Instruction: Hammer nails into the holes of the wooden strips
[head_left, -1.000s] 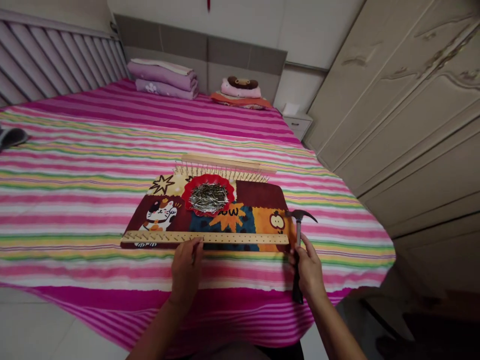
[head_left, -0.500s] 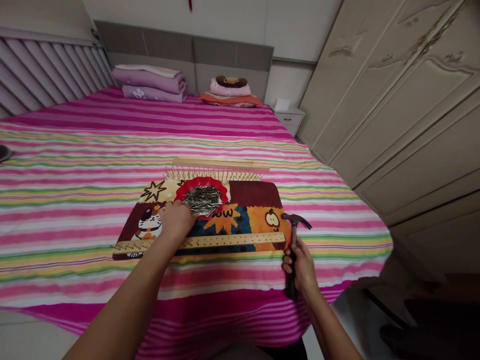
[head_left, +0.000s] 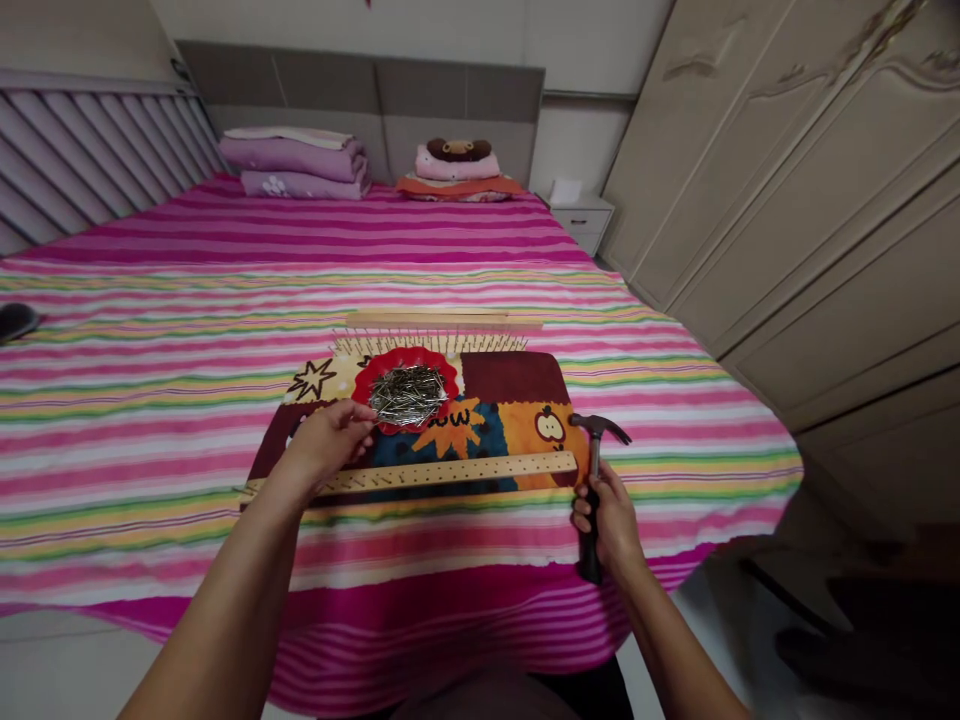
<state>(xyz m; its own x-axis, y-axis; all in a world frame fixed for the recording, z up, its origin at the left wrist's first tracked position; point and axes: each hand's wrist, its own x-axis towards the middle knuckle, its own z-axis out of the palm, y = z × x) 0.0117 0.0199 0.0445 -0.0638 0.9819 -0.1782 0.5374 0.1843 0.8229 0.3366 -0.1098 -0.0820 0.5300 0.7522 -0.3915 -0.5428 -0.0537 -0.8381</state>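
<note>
A red scalloped bowl [head_left: 363, 385] full of loose nails [head_left: 409, 393] sits on a patterned mat [head_left: 517, 375]. At the bowl's near left rim is my left hand [head_left: 330, 440], thumb and fingertips pinched together; anything between them is too small to make out. My right hand [head_left: 616, 520] is wrapped around the black handle of a claw hammer [head_left: 595, 440], its head pointing away from me. Along the mat's near edge lies a wooden strip [head_left: 465, 470] with rows of holes. Nails stand in its left part, which my left forearm partly covers.
Behind the bowl lies another wooden strip [head_left: 480, 345] bristling with upright nails, and plain wooden strips [head_left: 435, 319] lie beyond it. All rest on a striped bedspread [head_left: 187, 350]. Folded bedding [head_left: 300, 165] is by the headboard; a wardrobe [head_left: 787, 200] stands to the right.
My left hand has drawn back from the bowl, leftward, its fingertips now at the rim. My right hand still grips the hammer. The view has shifted slightly.
</note>
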